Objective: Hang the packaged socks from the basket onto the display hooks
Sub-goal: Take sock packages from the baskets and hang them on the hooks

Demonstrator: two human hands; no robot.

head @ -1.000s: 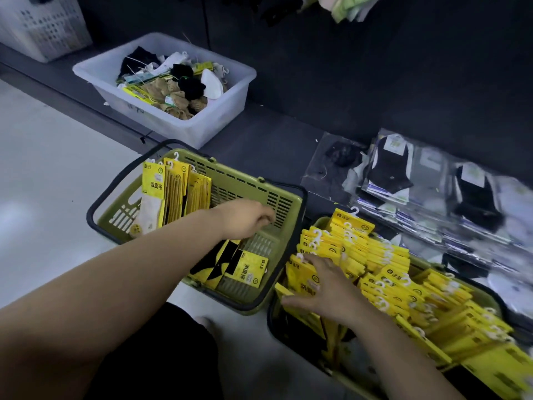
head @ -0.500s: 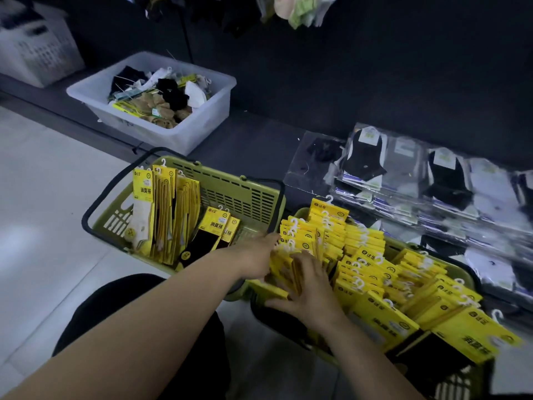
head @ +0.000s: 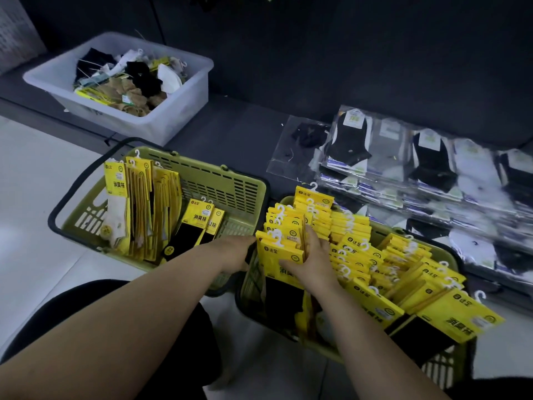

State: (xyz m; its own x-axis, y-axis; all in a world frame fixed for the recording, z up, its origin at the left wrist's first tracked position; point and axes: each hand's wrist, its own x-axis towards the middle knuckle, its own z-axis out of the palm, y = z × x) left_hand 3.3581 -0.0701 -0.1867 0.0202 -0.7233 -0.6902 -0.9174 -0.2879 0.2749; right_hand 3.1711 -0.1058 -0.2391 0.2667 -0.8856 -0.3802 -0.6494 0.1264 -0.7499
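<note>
Two green baskets sit on the floor. The left basket [head: 230, 183] holds a few yellow-carded sock packs [head: 138, 203] standing on edge. Many more yellow sock packs [head: 375, 255] with white hooks crowd the right basket [head: 450, 368]. My right hand [head: 314, 261] grips a front bundle of packs [head: 279, 252] at that basket's left end, fingers curled over their top edge. My left hand [head: 233, 252] touches the same bundle from the left; its fingers are hidden behind the packs. No display hooks are visible.
A white plastic bin [head: 173, 111] of loose socks stands at the back left on a dark ledge. Clear-wrapped black, grey and white sock packs [head: 418, 168] lie stacked at the right. A dark wall rises behind. Pale floor tiles lie to the left.
My left hand left the left basket and came over to the right basket's packs. My right hand now lifts a front bundle up. The camera view shifted closer.
</note>
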